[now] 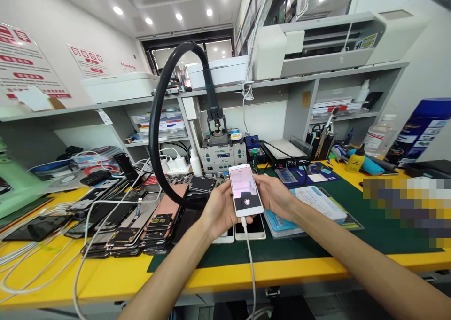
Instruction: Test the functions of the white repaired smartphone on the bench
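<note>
A white smartphone point(245, 189) with a lit pinkish screen is held upright over the green mat point(317, 242), both hands gripping it. My left hand point(220, 209) wraps its left edge and back. My right hand point(275, 195) holds its right edge, fingers curled behind it. A white charging cable point(251, 263) runs from the phone's bottom down over the bench's front edge. Two more phones point(250, 230) lie flat on the mat just under the held one.
Several stacked phones and screens point(134, 226) cover the yellow bench point(116, 277) at left, among white cables. A black hose point(155, 122) arches to a rework station point(222, 155) behind. A blue-white pad point(317, 205), bottles point(378, 136) and tools sit right.
</note>
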Demonstrator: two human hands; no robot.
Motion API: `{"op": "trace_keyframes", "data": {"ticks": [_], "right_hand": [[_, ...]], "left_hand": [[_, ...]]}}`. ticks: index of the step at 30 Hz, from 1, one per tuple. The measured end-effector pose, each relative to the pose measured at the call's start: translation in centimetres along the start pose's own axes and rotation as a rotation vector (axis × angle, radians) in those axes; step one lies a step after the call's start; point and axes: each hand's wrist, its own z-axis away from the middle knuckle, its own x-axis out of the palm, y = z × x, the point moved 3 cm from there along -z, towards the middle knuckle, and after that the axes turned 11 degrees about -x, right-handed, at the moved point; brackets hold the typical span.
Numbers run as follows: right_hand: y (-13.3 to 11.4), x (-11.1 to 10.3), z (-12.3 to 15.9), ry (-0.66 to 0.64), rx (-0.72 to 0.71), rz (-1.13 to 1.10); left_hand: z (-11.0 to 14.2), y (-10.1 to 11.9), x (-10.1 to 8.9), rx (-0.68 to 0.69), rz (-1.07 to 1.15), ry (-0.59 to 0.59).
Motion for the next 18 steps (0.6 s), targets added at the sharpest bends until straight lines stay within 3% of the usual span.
{"op": "trace_keyframes", "data": {"ticks": [13,18], "right_hand": [[0.32,-0.36,0.10,-0.095,-0.071,0.045],[0.12,-0.18,0.33,-0.068,-0.062,0.098]], "left_hand": [[0.14,0.22,-0.16,-0.019,0.061,0.029],[0.21,0.12,-0.07,-0.005,0.065,0.030]]}}
